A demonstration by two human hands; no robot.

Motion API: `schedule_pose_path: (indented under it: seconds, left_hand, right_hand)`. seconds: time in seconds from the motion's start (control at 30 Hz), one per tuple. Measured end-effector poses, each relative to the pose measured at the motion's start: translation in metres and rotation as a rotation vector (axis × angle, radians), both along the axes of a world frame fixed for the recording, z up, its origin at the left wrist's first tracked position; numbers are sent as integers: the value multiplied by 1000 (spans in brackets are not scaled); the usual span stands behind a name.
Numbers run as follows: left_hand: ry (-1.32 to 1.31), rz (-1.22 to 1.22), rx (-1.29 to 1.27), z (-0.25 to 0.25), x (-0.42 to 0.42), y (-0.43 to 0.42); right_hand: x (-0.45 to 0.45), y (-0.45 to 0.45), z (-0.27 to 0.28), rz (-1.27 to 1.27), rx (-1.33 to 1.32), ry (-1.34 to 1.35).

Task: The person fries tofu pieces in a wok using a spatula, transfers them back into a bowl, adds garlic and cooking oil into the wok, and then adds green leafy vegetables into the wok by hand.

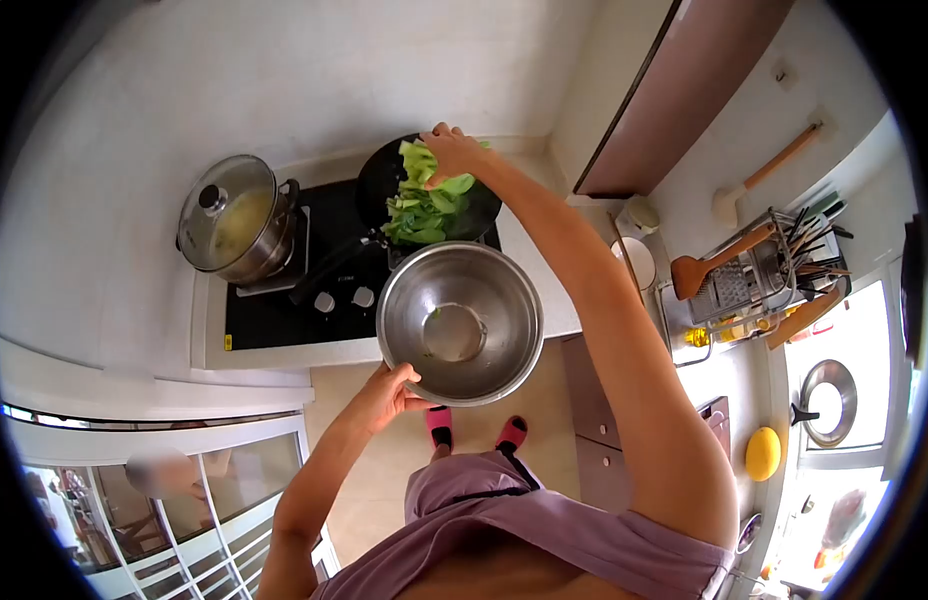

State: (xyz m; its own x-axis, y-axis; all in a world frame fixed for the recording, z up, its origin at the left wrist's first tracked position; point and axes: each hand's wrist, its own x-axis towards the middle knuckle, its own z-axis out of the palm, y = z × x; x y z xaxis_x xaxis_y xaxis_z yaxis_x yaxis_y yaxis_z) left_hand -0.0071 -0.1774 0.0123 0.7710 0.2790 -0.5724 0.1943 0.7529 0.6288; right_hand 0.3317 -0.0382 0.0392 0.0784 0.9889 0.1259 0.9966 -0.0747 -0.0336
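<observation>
My left hand (384,397) grips the near-left rim of a steel mixing bowl (514,340), thumb over the edge. The bowl is tilted so its inside faces me, with a few small green scraps on its bottom. Beyond it, a black wok (379,180) sits on the cooktop with a heap of leafy greens (424,215) in it. My right hand (456,158) reaches over the wok's far side, its fingers curled around the upper part of the greens. The bowl's far rim overlaps the wok's near edge in view; whether they touch I cannot tell.
A lidded steel pot (259,245) stands on the left of the black cooktop (269,320), near the wok's handle (334,268). On the right are a utensil rack (754,275) with a wooden spatula (719,260), and a white bowl (636,262). A sliding door (184,450) is at lower left.
</observation>
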Motion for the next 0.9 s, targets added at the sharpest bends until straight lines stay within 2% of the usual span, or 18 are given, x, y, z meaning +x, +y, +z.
schedule_pose_path:
  seconds: [0.07, 0.1, 0.17, 0.23, 0.3, 0.33, 0.4, 0.5, 0.57, 0.63, 0.67, 0.73, 0.83, 0.9]
  left_hand:
    - [80, -1, 26, -3, -7, 6]
    - [57, -5, 25, -5, -8, 10]
    - [64, -37, 25, -1, -8, 19]
    - [61, -32, 41, 9, -5, 21]
    - [60, -31, 58, 11, -3, 24]
    - [52, -54, 63, 10, -2, 27]
    - [55, -78, 68, 12, -2, 27]
    - [25, -96, 74, 14, -2, 25]
    - [24, -73, 62, 11, -3, 24]
    - [19, -70, 68, 14, -7, 25]
    - [29, -53, 84, 19, -7, 24]
    - [15, -52, 83, 17, -9, 25]
    - [-31, -81, 29, 7, -12, 32]
    - [-68, -113, -21, 2, -9, 37]
  right_hand:
    - [-9, -10, -7, -7, 101, -41]
    - [-10, -18, -2, 133, 313, -10]
    - [-52, -81, 51, 190, 225, 297]
    - [-77, -132, 49, 372, 40, 568]
    - [-98, -160, 24, 259, -229, 643]
    - [-104, -166, 3, 253, -233, 648]
    - [-115, -172, -34, 295, 119, 391]
    - [-126, -160, -56, 260, -16, 246]
    - [-127, -154, -62, 256, -73, 305]
    - [-128, -150, -66, 179, -180, 553]
    - [-134, -150, -63, 187, -185, 557]
    - [-146, -153, -55, 197, -285, 925]
    - [-154, -154, -54, 317, -306, 778]
    - [-158, -150, -68, 294, -351, 684]
